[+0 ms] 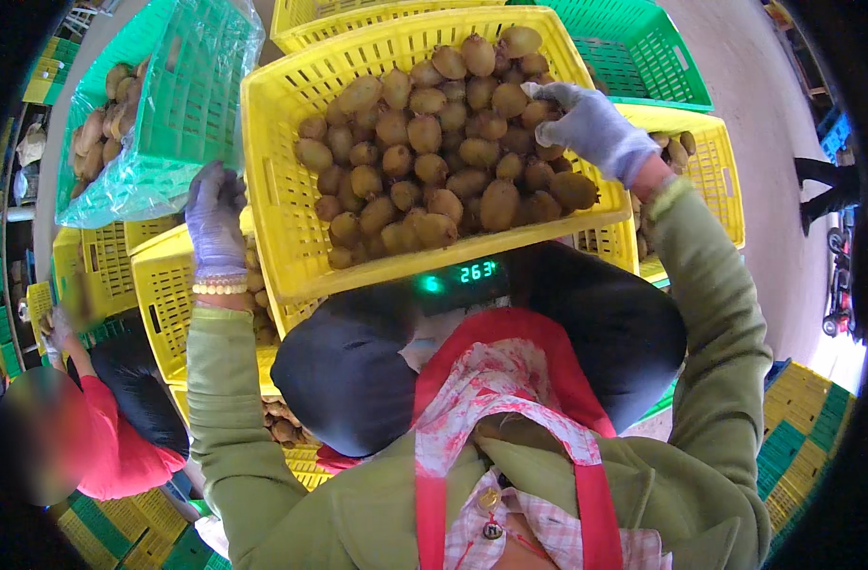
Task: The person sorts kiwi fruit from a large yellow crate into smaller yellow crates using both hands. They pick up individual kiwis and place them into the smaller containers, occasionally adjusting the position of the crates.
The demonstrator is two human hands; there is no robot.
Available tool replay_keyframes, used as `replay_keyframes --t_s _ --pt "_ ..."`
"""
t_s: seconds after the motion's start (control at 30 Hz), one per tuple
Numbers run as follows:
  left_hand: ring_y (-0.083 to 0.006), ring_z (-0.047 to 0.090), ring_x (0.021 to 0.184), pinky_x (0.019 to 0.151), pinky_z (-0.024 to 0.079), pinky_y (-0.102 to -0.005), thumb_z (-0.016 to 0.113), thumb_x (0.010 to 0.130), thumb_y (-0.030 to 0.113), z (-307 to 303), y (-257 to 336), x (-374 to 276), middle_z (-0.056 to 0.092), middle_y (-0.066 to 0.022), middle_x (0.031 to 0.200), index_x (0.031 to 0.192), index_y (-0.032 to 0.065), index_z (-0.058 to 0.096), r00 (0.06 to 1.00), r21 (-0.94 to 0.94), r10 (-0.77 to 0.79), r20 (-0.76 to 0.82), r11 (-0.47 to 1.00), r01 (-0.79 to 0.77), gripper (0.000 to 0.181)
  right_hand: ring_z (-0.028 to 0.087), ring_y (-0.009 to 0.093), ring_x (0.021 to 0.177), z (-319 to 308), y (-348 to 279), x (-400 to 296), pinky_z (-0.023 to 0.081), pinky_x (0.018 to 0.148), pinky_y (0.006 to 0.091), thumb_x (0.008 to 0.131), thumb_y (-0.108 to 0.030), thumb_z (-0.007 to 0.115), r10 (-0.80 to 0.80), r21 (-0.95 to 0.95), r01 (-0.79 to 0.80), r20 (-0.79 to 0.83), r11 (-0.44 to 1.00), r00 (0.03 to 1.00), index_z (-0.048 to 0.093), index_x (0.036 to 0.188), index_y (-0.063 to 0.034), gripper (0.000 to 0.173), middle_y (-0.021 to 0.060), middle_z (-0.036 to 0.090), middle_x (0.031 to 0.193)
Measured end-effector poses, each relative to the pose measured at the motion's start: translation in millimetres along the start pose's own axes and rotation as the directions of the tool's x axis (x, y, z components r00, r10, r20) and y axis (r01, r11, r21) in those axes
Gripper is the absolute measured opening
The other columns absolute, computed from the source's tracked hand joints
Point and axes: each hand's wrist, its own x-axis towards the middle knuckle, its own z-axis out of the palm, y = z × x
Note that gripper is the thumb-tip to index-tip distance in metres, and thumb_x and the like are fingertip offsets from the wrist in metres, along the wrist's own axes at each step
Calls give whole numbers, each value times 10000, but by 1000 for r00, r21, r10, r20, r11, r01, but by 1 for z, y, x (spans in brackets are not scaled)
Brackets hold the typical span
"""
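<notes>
A yellow plastic crate (434, 267), tilted in view, holds a heap of brown kiwifruit (424, 134) before me. At its far right side my right hand (590, 125), in a pale work glove, has thumb and fingers on either side of a kiwifruit (539, 114) on the heap. My left hand (218, 221), gloved too, is outside the crate's left wall, beside a plastic-lined green crate (184, 107). Its fingers are partly curled, and whether they hold anything is hidden. Below the crate's near edge, between my knees, a digital display (462, 278) glows with green digits.
More yellow crates with kiwifruit stand at left (156, 285) and right (712, 171). A green crate (633, 57) sits beyond, at the upper right. Another person (120, 434) in red works at lower left. Stacked crates (804, 427) line the lower right.
</notes>
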Motion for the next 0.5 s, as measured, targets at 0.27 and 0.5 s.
replay_keyframes --t_s 0.27,0.5 --pt "-146 593 808 691 455 -267 609 930 179 103 27 -66 636 -62 957 1208 15 583 858 85 -25 513 996 -22 324 605 143 1047 -30 -30 -74 525 876 276 866 -261 666 -126 710 9 112 704 986 463 1406 8 637 68 544 1352" --pt "-126 616 897 769 516 -254 580 948 184 153 52 -124 628 -69 1090 1228 34 604 688 352 -127 714 915 -196 318 571 172 1190 -28 -32 -102 542 880 278 903 -364 634 -251 694 92 132 714 959 438 1435 -38 654 67 485 1435"
